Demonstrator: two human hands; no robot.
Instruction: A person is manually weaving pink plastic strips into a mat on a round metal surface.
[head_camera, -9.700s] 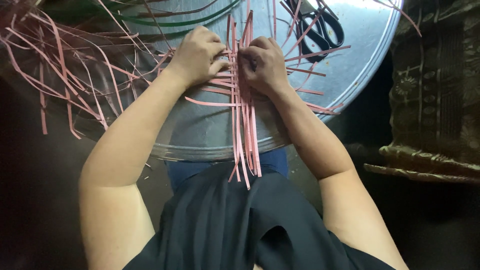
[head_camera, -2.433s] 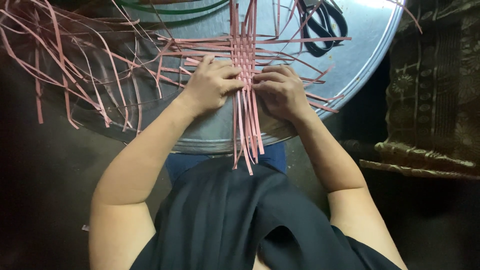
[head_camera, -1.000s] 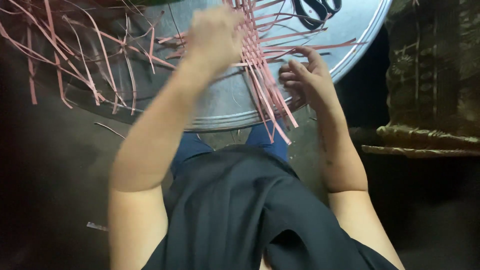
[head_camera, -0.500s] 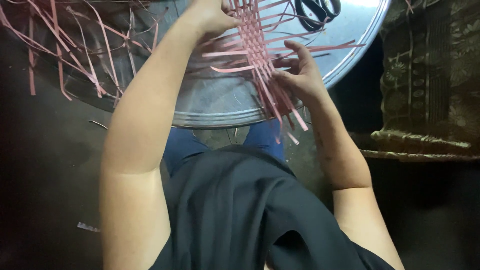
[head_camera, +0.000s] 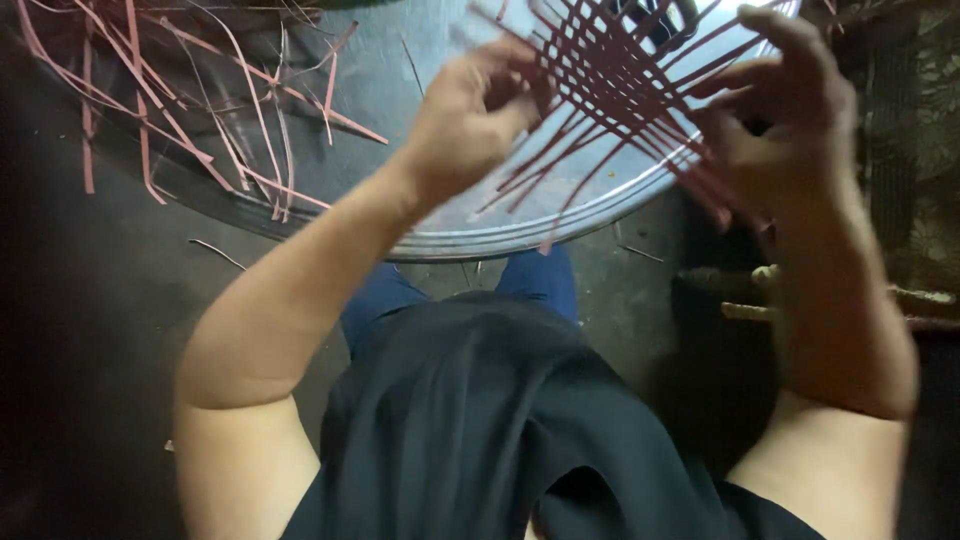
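Person sits low, both hands up w/ a bit of weaving between them. The woven strips (head_camera: 610, 90) are pink, crossed over & under like a small mat, w/ loose ends sticking out all round. The mat is lifted up, tilted, above the big round metal tray (head_camera: 480, 235), near its front rim.

Left hand (head_camera: 470, 120) is on the left edge of the mat, fingers curled in, pinching some strips. Right hand (head_camera: 775, 130) is on the right edge, fingers spread a bit & bent round the strip ends, thumb side pressed on them. So both hands grip the weaving, one each side. It's blurry, can't tell which exact strips they hold.

What's around: a heap of loose pink strips (head_camera: 190, 120) lies to the left, part on the tray, part hanging off onto the dark floor (head_camera: 90, 350). A few thin bits lie on the floor near the tray rim. Something black w/ loops (head_camera: 660, 20) sits on the tray behind the mat, mostly hidden by the strips. On the right is a dark patterned thing (head_camera: 920, 120), too dim to tell what. Below are the person's dark shirt (head_camera: 480, 420) & blue knees (head_camera: 540, 280) just under the tray's edge.
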